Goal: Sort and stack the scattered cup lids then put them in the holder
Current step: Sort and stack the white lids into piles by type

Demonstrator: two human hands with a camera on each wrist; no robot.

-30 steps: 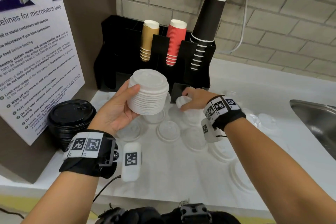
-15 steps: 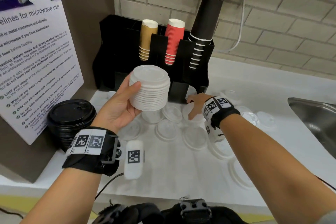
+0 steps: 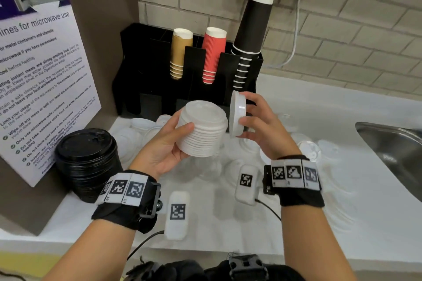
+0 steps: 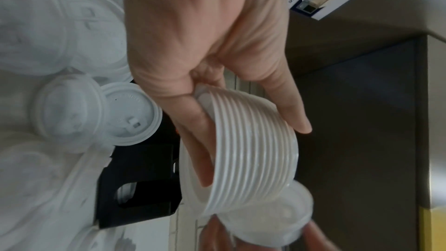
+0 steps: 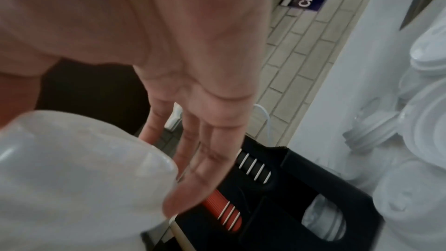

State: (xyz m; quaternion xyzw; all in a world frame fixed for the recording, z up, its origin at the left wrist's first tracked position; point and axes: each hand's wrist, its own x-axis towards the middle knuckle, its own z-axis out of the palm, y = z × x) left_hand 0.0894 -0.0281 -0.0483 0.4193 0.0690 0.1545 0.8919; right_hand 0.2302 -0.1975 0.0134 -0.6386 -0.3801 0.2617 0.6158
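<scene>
My left hand [image 3: 177, 137] grips a stack of white cup lids [image 3: 204, 131] above the counter, thumb on one side and fingers on the other; the ribbed stack [image 4: 255, 150] fills the left wrist view. My right hand [image 3: 253, 116] pinches a single white lid [image 3: 237, 113] on edge, just right of the stack's top. That lid [image 5: 72, 178] is blurred in the right wrist view. The black holder [image 3: 146, 70] stands against the wall behind both hands, with tan, red and black cup stacks in its slots.
A stack of black lids [image 3: 86, 162] sits at the left by the microwave notice. Several clear and white lids [image 3: 308, 150] lie scattered over the white counter [image 3: 342, 223]. A steel sink [image 3: 392, 143] is at the right. A brick wall rises behind.
My right hand has risen from the counter by the holder with one lid and brought it up beside the stack. The left hand has shifted the stack slightly right.
</scene>
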